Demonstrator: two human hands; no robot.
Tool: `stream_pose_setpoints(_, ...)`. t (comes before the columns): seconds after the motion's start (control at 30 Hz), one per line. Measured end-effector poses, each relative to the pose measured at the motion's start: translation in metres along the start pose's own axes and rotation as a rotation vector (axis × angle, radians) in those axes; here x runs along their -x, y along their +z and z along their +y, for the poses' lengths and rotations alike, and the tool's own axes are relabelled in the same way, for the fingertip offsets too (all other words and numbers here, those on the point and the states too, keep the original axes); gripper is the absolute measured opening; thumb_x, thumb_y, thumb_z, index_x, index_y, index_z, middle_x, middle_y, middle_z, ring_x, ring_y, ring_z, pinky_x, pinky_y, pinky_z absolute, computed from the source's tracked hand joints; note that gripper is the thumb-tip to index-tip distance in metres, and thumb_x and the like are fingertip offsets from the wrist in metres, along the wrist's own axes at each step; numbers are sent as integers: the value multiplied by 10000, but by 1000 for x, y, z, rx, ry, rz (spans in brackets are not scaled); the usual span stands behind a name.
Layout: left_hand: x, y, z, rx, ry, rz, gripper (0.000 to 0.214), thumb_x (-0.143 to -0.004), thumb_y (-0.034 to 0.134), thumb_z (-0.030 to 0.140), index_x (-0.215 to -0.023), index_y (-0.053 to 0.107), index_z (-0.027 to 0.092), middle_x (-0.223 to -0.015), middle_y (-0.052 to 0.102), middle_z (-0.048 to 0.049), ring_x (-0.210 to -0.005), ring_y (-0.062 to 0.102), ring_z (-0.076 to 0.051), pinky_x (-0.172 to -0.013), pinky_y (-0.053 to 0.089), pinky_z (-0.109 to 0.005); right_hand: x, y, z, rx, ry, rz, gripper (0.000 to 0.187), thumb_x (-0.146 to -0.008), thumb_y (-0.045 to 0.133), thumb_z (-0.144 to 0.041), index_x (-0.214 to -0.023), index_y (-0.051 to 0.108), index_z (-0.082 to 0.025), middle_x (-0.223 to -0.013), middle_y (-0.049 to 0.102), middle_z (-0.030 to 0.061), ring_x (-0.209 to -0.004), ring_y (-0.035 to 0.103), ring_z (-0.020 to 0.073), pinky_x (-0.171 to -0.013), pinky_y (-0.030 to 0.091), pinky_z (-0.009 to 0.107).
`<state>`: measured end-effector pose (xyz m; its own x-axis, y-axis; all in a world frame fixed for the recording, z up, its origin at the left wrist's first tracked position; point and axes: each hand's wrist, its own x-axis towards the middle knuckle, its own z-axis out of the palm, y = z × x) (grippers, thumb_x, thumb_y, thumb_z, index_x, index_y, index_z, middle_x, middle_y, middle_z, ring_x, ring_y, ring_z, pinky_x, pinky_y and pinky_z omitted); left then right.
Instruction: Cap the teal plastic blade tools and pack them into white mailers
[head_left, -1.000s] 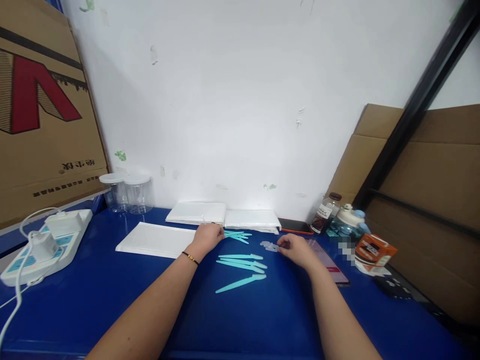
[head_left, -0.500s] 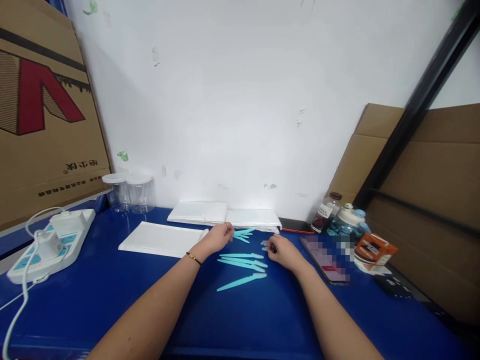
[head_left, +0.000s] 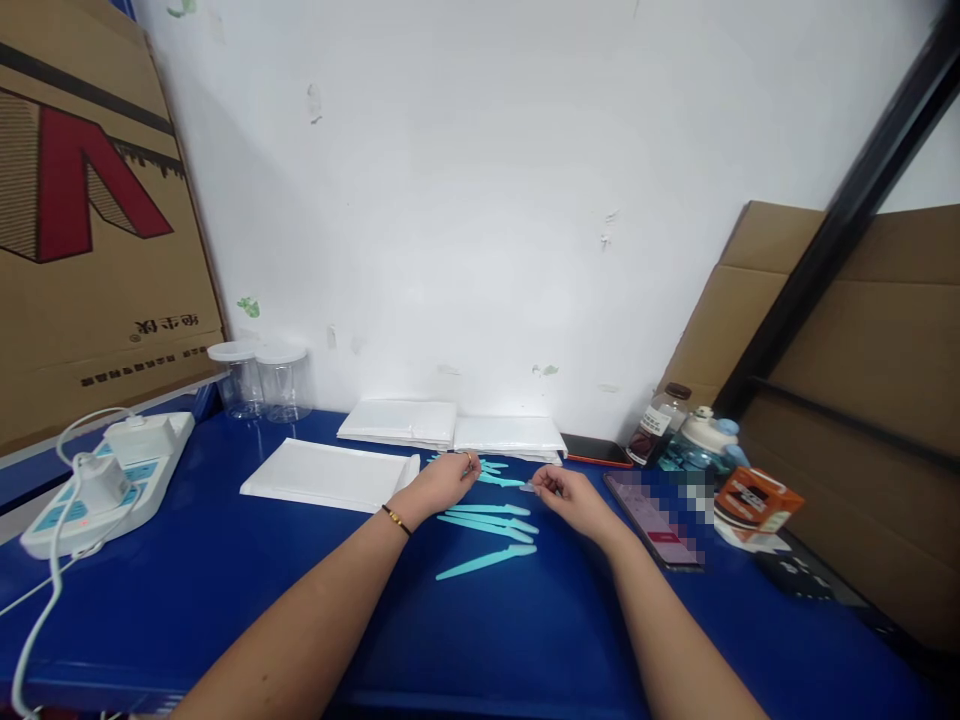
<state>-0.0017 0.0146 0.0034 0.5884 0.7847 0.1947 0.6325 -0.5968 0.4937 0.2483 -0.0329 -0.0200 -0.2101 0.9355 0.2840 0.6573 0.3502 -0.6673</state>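
Several turquoise eyebrow razors [head_left: 487, 563] lie spread on the blue table between my forearms. My left hand [head_left: 448, 482] is closed in a pinch at the handle end of another turquoise razor [head_left: 502, 482], whose head points to the right. More turquoise razors [head_left: 491, 465] lie just behind its fingertips, partly hidden. My right hand [head_left: 568, 496] has its fingers pinched together at a small translucent blade cap [head_left: 527, 487], close to that razor's head. The fingers partly cover the cap.
White padded envelopes [head_left: 330, 473] lie at left and along the wall. Phones [head_left: 652, 520], a bottle [head_left: 660, 425], a water cup [head_left: 701, 440] and an orange box [head_left: 757, 500] stand at right. A power strip [head_left: 112, 490] and clear jars [head_left: 283, 385] are at far left.
A razor now shows between my hands, sticking out rightward from my left fingers. My right hand has shifted slightly right, its fingers at a translucent cap. The view has moved a little.
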Motion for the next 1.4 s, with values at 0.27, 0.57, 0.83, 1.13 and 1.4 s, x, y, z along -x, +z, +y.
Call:
stream_pose_setpoints(0.27,0,5,6,22,51,-83,174,-830,399,213,-847,570,184,-748,628,-6,-632,531,-131,-582,363,-216,2,5,-11,-52,14,-68,160,-804,531,-319,-812,601,-175,-676,568,-10,-575,455,107,-529,337,210)
stream_pose_setpoints(0.57,-2,-4,-13,-263,-97,79,184,-747,594,368,-851,624,220,-903,664,-27,-852,596,-205,-733,395,-285,3,-5,-7,-12,61,-144,201,-758,573,-335,-825,675,-175,-695,644,21,-611,537,142,-553,392,230)
stream_pose_setpoints(0.83,-7,-1,-41,-391,-215,19,149,-789,567,326,-854,616,202,-910,671,-54,-877,604,-213,-755,408,-297,10,-47,29,365,326,128,127,-710,560,-217,-765,669,-184,-768,685,44,-699,603,180,-624,411,258)
stream_pose_setpoints(1.13,-7,-1,-26,-142,-166,35,126,-792,550,304,-861,602,212,-861,660,-17,-786,597,-155,-634,392,-227,7,-30,34,318,338,-3,44,-709,596,-196,-676,622,-183,-691,662,29,-638,592,156,-565,399,231)
stream_pose_setpoints(1.4,-5,2,-15,6,-50,28,150,-787,530,320,-849,588,196,-834,633,-23,-774,578,-159,-619,399,-226,-2,-10,4,-326,136,122,295,-708,659,-413,-826,645,-143,-654,632,19,-536,558,123,-542,447,249)
